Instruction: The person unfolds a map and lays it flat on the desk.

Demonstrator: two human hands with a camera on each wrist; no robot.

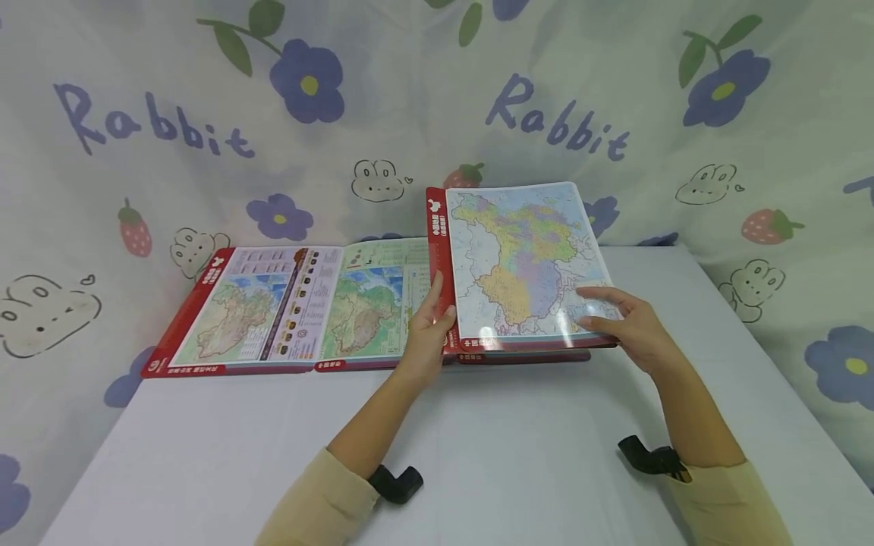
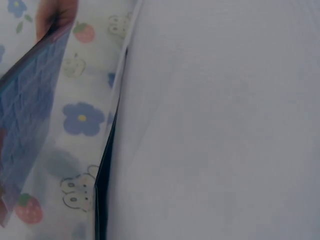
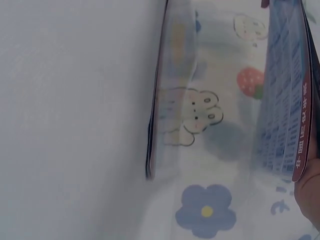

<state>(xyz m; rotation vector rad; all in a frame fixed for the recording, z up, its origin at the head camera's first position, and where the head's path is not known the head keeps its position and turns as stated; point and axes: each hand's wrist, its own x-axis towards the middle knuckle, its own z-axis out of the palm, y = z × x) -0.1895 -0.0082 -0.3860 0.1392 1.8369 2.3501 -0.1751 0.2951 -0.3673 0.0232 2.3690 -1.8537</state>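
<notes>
A glossy map sheet with a red left border (image 1: 519, 265) is lifted and tilted above other maps. My left hand (image 1: 426, 337) grips its left side near the lower corner. My right hand (image 1: 635, 326) pinches the lower right edge, with thumb and a finger on the printed face. Text covers the underside of the lifted map (image 3: 285, 100) in the right wrist view, where the right hand (image 3: 309, 195) holds the edge. Overlapping maps (image 1: 273, 303) lie flat to the left, and another map's edge (image 1: 526, 357) shows beneath.
A white-covered table (image 1: 519, 447) carries the maps. Behind it hangs a curtain (image 1: 410, 98) printed with flowers, strawberries, rabbits and lettering. Black curved devices sit at both wrists, one on the left (image 1: 397, 484) and one on the right (image 1: 649, 456).
</notes>
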